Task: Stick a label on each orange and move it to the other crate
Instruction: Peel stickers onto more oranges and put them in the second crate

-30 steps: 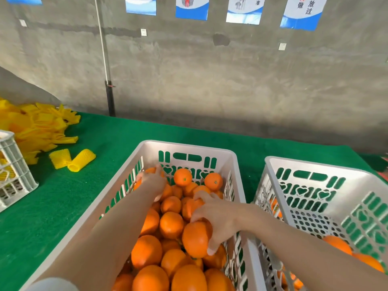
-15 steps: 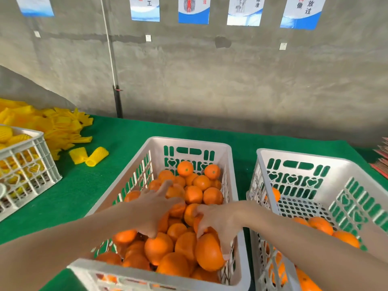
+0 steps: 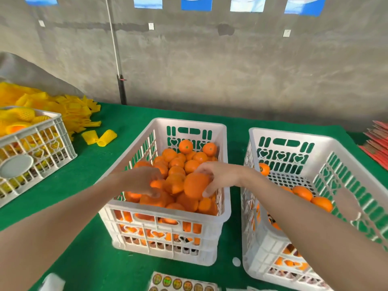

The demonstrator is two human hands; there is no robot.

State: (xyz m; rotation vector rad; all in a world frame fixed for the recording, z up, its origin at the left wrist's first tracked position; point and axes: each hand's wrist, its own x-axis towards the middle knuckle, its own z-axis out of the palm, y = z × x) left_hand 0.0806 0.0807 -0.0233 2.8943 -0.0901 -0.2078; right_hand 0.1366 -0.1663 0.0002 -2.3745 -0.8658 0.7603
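Observation:
A white crate [image 3: 165, 217] in the middle is heaped with oranges. My right hand [image 3: 218, 175] grips a large orange [image 3: 195, 184] just above the heap. My left hand [image 3: 142, 180] curls round a smaller orange [image 3: 157, 183] at the heap's left side. To the right stands a second white crate [image 3: 294, 139] holding a few oranges [image 3: 302, 193]. A sheet of round labels [image 3: 180, 284] lies on the green table at the bottom edge.
A third white crate [image 3: 42, 148] with yellow foam nets stands at far left, with a pile of loose yellow nets [image 3: 69, 112] behind it and two nets [image 3: 100, 138] on the green cloth. Red sheets [image 3: 378, 145] lie at the far right. A concrete wall runs behind.
The view has pulled back and up. My right hand has lifted its orange off the heap. My left hand has closed on a small orange.

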